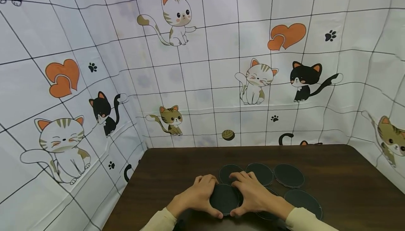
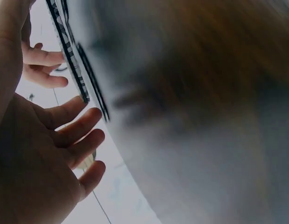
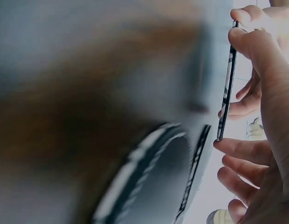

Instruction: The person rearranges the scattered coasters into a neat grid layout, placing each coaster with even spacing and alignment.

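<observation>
Both hands hold a dark round coaster [image 1: 224, 200] between them, close over the table. My left hand [image 1: 200, 193] grips its left rim, thumb at the near edge and fingers at the far side. Opposite it, my right hand [image 1: 252, 193] grips the right rim the same way. In the left wrist view the coaster [image 2: 72, 58] appears edge-on, with a striped, stitched-looking rim. The right wrist view also shows the coaster [image 3: 227, 88] as a thin slab between thumb and fingertip.
More dark coasters lie behind and to the right: one at back left [image 1: 228, 172], a middle one [image 1: 259, 174], one at back right [image 1: 289, 175] and one at front right [image 1: 303, 203]. Another coaster [image 1: 267, 216] is partly covered by the right forearm. A cat-print curtain [image 1: 202, 69] surrounds the brown table [image 1: 177, 164].
</observation>
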Motion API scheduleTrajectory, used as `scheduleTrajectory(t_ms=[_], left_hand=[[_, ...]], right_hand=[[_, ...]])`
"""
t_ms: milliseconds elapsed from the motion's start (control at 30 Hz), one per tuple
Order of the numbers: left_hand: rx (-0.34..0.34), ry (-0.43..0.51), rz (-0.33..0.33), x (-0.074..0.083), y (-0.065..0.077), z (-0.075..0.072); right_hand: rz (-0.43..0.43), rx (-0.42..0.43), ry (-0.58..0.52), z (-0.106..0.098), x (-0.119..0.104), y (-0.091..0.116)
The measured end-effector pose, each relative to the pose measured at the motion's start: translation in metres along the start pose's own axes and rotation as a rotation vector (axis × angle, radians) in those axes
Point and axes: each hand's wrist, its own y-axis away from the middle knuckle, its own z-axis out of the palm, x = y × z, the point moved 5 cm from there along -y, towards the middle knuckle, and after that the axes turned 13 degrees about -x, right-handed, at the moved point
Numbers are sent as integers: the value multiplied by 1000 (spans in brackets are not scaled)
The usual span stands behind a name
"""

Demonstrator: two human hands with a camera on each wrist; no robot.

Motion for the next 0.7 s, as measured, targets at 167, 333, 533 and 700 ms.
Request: scheduleTrajectory(t_ms=[167,333,533,700], left_hand=[[-11,-27,-13,10,-6,2],[-25,-44,-26,16,-9,8],[-41,-77,-75,21,-12,12],[-35,-80,-81,25,-13,9]], right_hand=[[-7,18,-5,2,3,11],[-8,13,-17,8,5,20],[-11,7,-15,9,5,25],[6,-20,-29,7,9,28]])
